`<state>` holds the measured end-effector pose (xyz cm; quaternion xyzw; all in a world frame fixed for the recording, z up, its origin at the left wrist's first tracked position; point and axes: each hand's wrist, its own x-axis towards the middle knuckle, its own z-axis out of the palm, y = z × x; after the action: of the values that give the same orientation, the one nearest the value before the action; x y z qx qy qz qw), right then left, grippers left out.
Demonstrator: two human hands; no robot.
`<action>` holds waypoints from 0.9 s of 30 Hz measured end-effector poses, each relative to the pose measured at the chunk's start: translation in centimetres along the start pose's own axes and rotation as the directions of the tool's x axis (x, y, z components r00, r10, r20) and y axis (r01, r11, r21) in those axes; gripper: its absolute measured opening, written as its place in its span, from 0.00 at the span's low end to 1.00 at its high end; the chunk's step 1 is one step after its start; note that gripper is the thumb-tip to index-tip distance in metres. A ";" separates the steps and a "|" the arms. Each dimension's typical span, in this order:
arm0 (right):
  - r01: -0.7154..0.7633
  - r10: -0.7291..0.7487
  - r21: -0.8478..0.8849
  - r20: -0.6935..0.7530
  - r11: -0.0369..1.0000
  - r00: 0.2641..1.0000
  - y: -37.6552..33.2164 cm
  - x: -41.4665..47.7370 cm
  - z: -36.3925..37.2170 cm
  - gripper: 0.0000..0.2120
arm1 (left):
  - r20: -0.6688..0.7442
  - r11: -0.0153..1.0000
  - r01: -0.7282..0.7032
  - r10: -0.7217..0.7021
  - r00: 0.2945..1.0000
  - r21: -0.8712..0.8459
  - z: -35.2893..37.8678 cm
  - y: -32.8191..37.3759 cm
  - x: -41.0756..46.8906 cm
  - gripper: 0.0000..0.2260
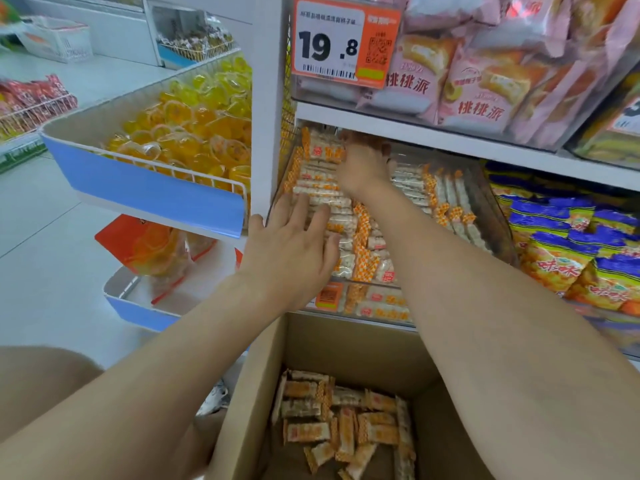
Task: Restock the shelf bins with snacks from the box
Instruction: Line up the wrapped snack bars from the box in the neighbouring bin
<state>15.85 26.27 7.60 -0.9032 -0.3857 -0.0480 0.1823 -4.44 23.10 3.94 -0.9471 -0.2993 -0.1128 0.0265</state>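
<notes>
Cardboard box (346, 344) sits just below the clear bin (488, 216), with orange-white snack bars (343, 427) loose inside. Left hand (291, 244) lies flat, fingers straight, on bars at the bin's front-left. Right hand (363, 168) is at the bin's rear; its grasp cannot be told.

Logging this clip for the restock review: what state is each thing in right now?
Cardboard box: open, a thin layer of snack packs lying at the bottom.
Snack bin: nearly full of orange-and-white packs.
Left hand: flat, fingers straight on the packs.
Right hand: reaching to the bin's back, fingers blurred.
Jelly cup basket: heaped full.
</notes>
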 end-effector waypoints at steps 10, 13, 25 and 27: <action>0.106 -0.107 -0.023 -0.088 0.994 0.990 -0.8 0.2 0.3 0.35 | -0.018 1.000 0.015 -0.015 1.000 -0.006 0.1 0.1 0.1 0.29; 0.194 -0.193 0.004 -0.066 0.981 0.979 -0.4 0.4 0.2 0.32 | -0.027 1.000 0.014 -0.014 1.000 -0.009 0.2 0.1 0.1 0.29; 0.172 -0.179 -0.181 -0.027 0.968 0.983 -0.4 -2.3 -1.0 0.33 | -0.024 0.990 -0.011 0.008 1.000 -0.140 0.1 -0.4 0.1 0.30; 0.196 -0.200 -0.116 -0.021 0.974 0.980 0.2 -4.0 -1.7 0.29 | -0.044 0.981 -0.031 0.023 0.999 -0.191 -0.3 -0.7 -0.1 0.30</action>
<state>13.29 22.79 8.21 -0.8683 -0.4673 -0.1025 0.1311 -4.98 23.54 4.20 -0.9467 -0.2734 -0.1605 -0.0572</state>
